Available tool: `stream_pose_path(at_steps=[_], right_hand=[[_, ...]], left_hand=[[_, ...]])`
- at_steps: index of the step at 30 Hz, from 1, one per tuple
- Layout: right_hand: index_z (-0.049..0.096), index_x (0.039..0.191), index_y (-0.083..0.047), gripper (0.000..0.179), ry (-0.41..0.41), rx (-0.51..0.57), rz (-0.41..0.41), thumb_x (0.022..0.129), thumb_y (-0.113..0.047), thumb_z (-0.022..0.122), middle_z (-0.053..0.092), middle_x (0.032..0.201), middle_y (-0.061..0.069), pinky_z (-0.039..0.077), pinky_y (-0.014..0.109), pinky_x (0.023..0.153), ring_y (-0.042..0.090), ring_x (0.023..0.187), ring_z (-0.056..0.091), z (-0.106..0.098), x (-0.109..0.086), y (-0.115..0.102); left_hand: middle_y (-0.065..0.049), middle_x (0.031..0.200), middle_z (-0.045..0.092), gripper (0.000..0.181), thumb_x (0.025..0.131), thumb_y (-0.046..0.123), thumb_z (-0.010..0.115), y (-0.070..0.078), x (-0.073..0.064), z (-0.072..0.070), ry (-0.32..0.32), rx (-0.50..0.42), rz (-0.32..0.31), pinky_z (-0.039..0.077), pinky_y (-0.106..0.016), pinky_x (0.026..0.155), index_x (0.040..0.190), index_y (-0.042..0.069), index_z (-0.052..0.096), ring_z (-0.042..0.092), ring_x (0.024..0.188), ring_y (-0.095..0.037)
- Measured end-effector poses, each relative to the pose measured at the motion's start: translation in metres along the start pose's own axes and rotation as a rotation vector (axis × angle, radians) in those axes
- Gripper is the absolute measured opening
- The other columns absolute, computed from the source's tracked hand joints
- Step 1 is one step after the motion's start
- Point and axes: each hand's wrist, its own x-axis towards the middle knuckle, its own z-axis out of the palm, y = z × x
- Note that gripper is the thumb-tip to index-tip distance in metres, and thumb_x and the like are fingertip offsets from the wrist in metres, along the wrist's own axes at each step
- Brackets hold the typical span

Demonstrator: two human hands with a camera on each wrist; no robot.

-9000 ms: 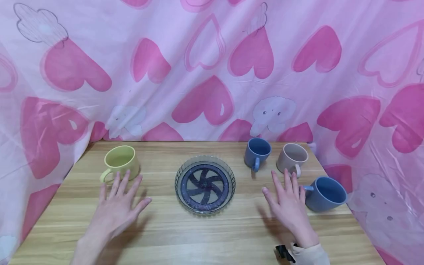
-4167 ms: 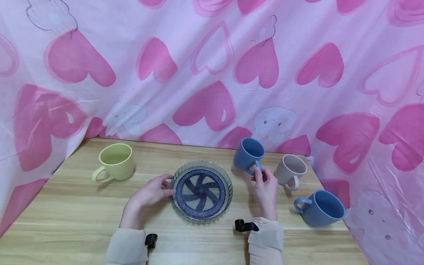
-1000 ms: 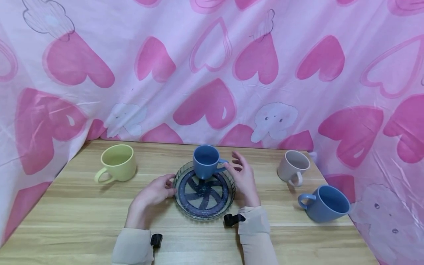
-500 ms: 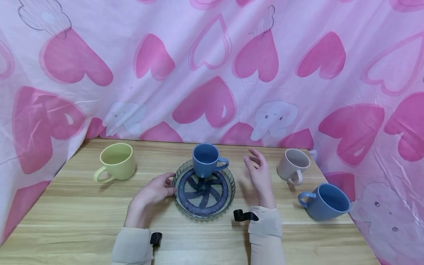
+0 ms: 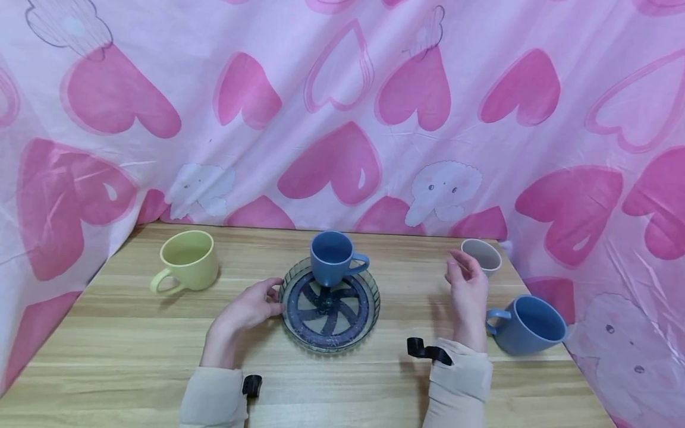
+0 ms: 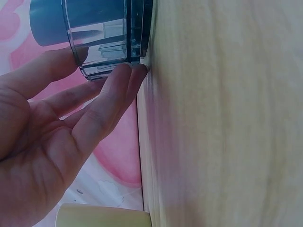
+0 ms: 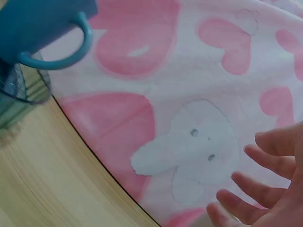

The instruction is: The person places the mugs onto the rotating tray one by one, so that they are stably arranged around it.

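A clear round dish (image 5: pixel 329 348) with a dark pinwheel pattern in its base sits mid-table. My left hand (image 5: pixel 248 310) holds its left edge. In the left wrist view the thumb (image 6: pixel 57 68) is at the dish's rim and fingertips touch its outer wall. A blue mug (image 5: pixel 329 264) stands upright at the back of the dish, handle to the right. My right hand (image 5: pixel 468 291), holding nothing, is in front of a grey mug (image 5: pixel 484 255) and partly covers it; its fingers are loosely bent in the right wrist view. To its right is a second, larger blue mug (image 5: pixel 530 327).
A yellow-green mug (image 5: pixel 191 261) stands at the back left, its handle to the left. The wooden table (image 5: pixel 321 392) ends at a pink heart-patterned cloth (image 5: pixel 332 160) behind and at both sides.
The blue mug went from the right onto the dish, and the right hand let go of its handle. Since then that hand has moved right to the grey mug. The left hand has stayed at the dish.
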Motion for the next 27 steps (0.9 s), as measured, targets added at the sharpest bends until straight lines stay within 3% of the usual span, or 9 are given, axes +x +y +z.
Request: stream_pose_path(at_steps=[9, 15, 19, 23, 27], right_hand=[[0.062, 0.119, -0.002, 0.026, 0.275, 0.089, 0.083, 0.097, -0.015, 0.061, 0.055, 0.105, 0.0, 0.046, 0.017, 0.074, 0.01, 0.091, 0.05, -0.02, 0.002, 0.005], [0.066, 0.11, -0.005, 0.018, 0.391, 0.185, 0.091, 0.092, -0.008, 0.065, 0.056, 0.098, 0.002, 0.05, 0.014, 0.061, 0.012, 0.087, 0.052, -0.028, 0.005, 0.01], [0.064, 0.117, -0.011, 0.026, 0.42, 0.171, 0.137, 0.091, -0.007, 0.065, 0.052, 0.114, 0.004, 0.052, 0.02, 0.077, 0.013, 0.103, 0.048, -0.03, 0.007, 0.012], [0.054, 0.132, -0.011, 0.043, 0.414, 0.11, 0.154, 0.091, -0.006, 0.063, 0.039, 0.137, 0.005, 0.045, 0.031, 0.098, 0.017, 0.125, 0.032, -0.029, 0.009, 0.015], [0.039, 0.143, -0.008, 0.057, 0.356, 0.065, 0.141, 0.09, -0.001, 0.061, 0.034, 0.145, 0.01, 0.04, 0.032, 0.104, 0.021, 0.131, 0.029, -0.025, 0.01, 0.021]], left_hand=[[-0.017, 0.102, 0.059, 0.068, 0.082, -0.002, 0.069, 0.0, -0.002, -0.001, -0.022, -0.032, 0.005, 0.053, -0.038, 0.077, 0.142, -0.01, 0.038, 0.058, 0.086, -0.023], [-0.017, 0.103, 0.059, 0.072, 0.079, -0.002, 0.071, 0.002, -0.004, -0.002, -0.034, -0.022, 0.028, 0.052, -0.042, 0.082, 0.142, -0.011, 0.036, 0.058, 0.09, -0.025], [-0.018, 0.106, 0.06, 0.074, 0.079, -0.001, 0.072, 0.002, -0.004, -0.003, -0.044, -0.005, 0.033, 0.051, -0.047, 0.089, 0.142, -0.012, 0.035, 0.058, 0.096, -0.028], [-0.019, 0.109, 0.06, 0.075, 0.08, 0.001, 0.073, 0.001, -0.003, -0.002, -0.049, 0.001, 0.022, 0.05, -0.048, 0.091, 0.144, -0.011, 0.035, 0.058, 0.1, -0.029], [-0.019, 0.11, 0.059, 0.077, 0.08, 0.002, 0.074, 0.002, -0.004, -0.002, -0.063, 0.0, 0.011, 0.051, -0.047, 0.089, 0.145, -0.01, 0.033, 0.058, 0.099, -0.029]])
